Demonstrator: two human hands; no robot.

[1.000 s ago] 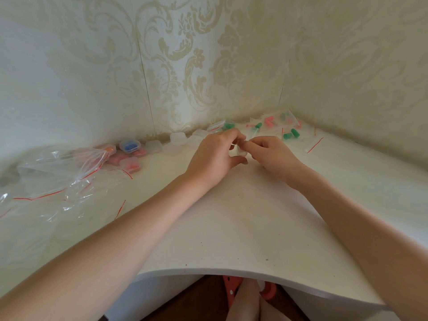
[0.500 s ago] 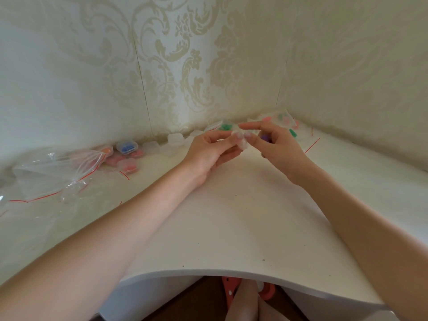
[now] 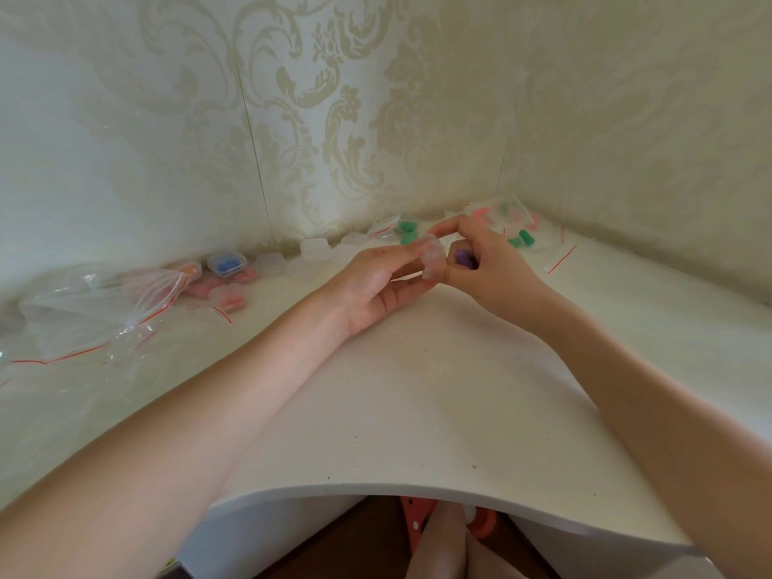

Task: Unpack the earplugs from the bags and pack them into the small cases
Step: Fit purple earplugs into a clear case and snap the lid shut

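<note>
A white counter [image 3: 417, 411] fits into the corner of a room with patterned wallpaper. At far left lies a heap of empty clear bags [image 3: 96, 311] with red seal strips. Along the far edge, left of centre, sit filled small cases [image 3: 225, 265] holding blue, orange and pink earplugs, then a row of empty clear cases [image 3: 313, 250]. In the far right corner are unopened bags of green and pink earplugs [image 3: 514, 227].

Above the middle of the counter, the left hand [image 3: 376, 282] pinches a small clear case [image 3: 432, 261] between thumb and fingertips. The right hand [image 3: 488, 265], just beside it, has its fingers curled round a purple earplug [image 3: 461, 257] and touches the case.

Judging by the piles, several cases are packed; several bags and cases remain.
</note>
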